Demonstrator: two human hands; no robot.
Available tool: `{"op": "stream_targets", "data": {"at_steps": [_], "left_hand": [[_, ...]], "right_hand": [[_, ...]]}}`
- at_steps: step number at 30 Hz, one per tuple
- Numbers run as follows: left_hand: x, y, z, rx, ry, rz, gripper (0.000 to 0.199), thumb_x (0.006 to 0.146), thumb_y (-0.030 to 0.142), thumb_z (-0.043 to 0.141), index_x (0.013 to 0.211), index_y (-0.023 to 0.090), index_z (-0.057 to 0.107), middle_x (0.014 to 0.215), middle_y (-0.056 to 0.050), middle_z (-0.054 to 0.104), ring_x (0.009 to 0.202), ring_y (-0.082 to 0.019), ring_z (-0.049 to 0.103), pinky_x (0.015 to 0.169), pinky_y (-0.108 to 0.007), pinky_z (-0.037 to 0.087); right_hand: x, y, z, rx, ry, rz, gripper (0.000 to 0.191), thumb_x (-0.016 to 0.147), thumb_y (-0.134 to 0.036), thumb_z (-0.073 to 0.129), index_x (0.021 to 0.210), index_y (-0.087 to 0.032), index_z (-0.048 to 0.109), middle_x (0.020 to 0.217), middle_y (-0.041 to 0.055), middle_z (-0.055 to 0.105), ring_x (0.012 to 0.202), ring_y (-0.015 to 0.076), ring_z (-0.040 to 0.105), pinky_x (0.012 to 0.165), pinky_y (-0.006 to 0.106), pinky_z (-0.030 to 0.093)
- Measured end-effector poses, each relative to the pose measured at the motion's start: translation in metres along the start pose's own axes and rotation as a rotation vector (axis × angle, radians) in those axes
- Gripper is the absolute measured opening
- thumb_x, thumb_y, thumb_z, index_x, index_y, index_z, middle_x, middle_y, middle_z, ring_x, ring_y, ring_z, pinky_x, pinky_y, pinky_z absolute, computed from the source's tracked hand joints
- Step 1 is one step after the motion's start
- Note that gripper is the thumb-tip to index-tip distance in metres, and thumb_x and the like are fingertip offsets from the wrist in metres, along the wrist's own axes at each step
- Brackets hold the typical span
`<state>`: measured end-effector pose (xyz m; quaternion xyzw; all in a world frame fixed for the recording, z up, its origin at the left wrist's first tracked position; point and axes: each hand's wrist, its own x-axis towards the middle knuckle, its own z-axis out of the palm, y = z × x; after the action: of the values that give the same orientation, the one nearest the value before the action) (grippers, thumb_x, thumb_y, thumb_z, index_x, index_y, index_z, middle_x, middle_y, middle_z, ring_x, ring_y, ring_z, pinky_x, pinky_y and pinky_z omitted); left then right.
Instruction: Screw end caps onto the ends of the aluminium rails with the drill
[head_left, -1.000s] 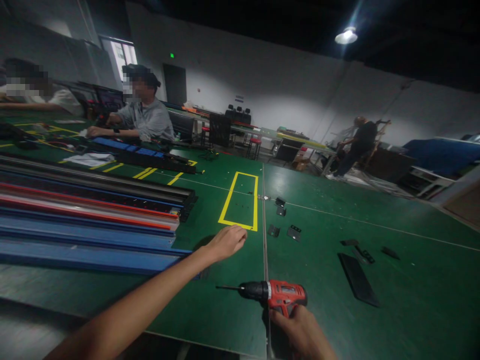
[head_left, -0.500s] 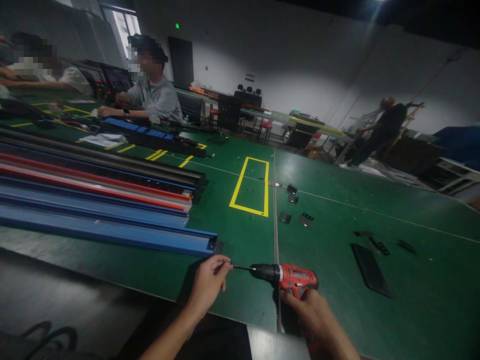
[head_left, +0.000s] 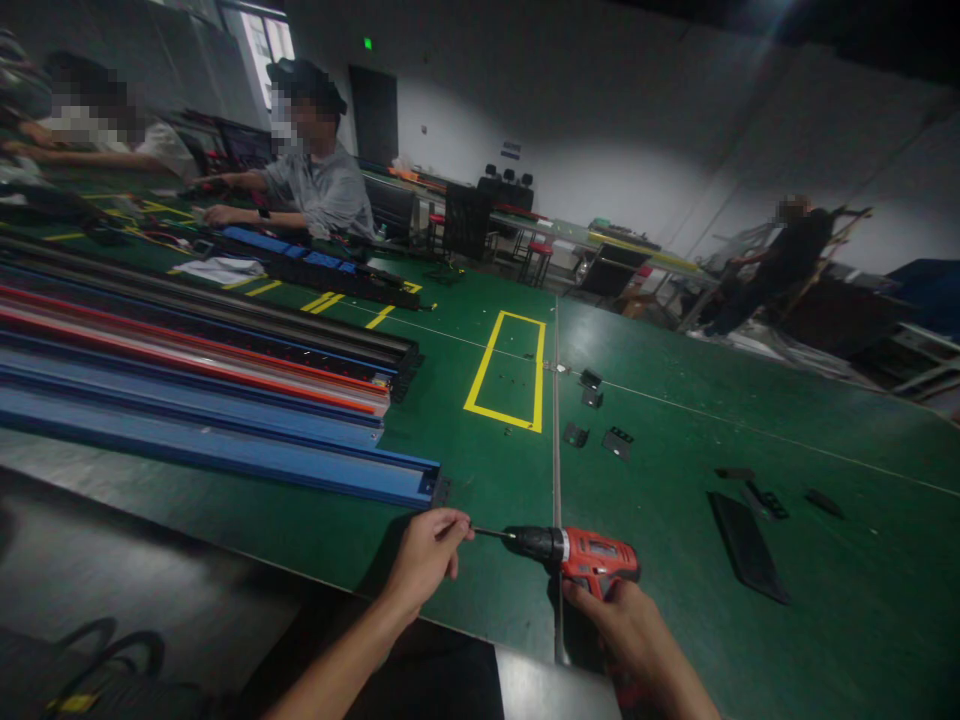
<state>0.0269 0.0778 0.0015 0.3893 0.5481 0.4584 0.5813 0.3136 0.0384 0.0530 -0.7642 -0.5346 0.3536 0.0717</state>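
My right hand (head_left: 626, 620) is wrapped round the handle of a red and black cordless drill (head_left: 600, 555), its chuck pointing left. A long thin bit (head_left: 491, 532) sticks out of the chuck. At the bit's tip, the fingers of my left hand (head_left: 431, 555) are pinched together; whether a small screw sits between them is too small to make out. Just beyond my left hand lies the end of a blue metal channel (head_left: 405, 484), with a dark end piece (head_left: 441, 490) on it.
More long profiles (head_left: 225, 350) lie side by side at the left. A yellow tape rectangle (head_left: 504, 418) marks the green table (head_left: 675, 520). Small black brackets (head_left: 617, 443) and a flat black plate (head_left: 746, 545) lie to the right. A person (head_left: 319, 190) sits across the table.
My view has shifted slightly, so the scene sits a little further right. Both hands keep their hold at the bit and the drill. The seated person's far arm has moved left.
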Motion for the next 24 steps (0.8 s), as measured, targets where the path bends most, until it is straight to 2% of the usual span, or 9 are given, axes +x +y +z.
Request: {"op": "stream_targets", "data": {"at_steps": [8,15,24], "left_hand": [[-0.0015,0.0018,-0.002,0.028,-0.034,-0.011,0.049,0.076,0.063,0.069,0.089,0.015,0.069,0.082,-0.007,0.074,0.04,-0.008,0.048,0.04,-0.023,0.031],[-0.0024,0.0019,-0.0018,0.043,-0.011,-0.012,0.051,0.077,0.064,0.068,0.088,0.014,0.069,0.08,-0.007,0.074,0.039,-0.008,0.047,0.041,-0.023,0.03],[-0.0036,0.0076,-0.0011,0.069,-0.015,-0.063,0.053,0.075,0.064,0.066,0.09,0.013,0.067,0.078,-0.007,0.073,0.038,-0.007,0.047,0.039,-0.022,0.025]], "right_hand": [[-0.0025,-0.0019,-0.001,0.002,-0.013,0.03,0.041,0.088,-0.058,0.06,0.07,-0.021,0.061,0.06,0.0029,0.066,0.058,0.0184,0.064,0.054,0.027,0.042],[-0.0021,-0.0023,-0.0015,-0.01,-0.028,0.019,0.044,0.088,-0.06,0.058,0.066,-0.022,0.057,0.057,0.0021,0.063,0.056,0.0183,0.062,0.053,0.027,0.04],[-0.0016,-0.005,-0.0012,-0.038,-0.008,0.049,0.043,0.089,-0.056,0.061,0.065,-0.02,0.06,0.06,0.0037,0.066,0.058,0.0175,0.063,0.053,0.026,0.039]]}}
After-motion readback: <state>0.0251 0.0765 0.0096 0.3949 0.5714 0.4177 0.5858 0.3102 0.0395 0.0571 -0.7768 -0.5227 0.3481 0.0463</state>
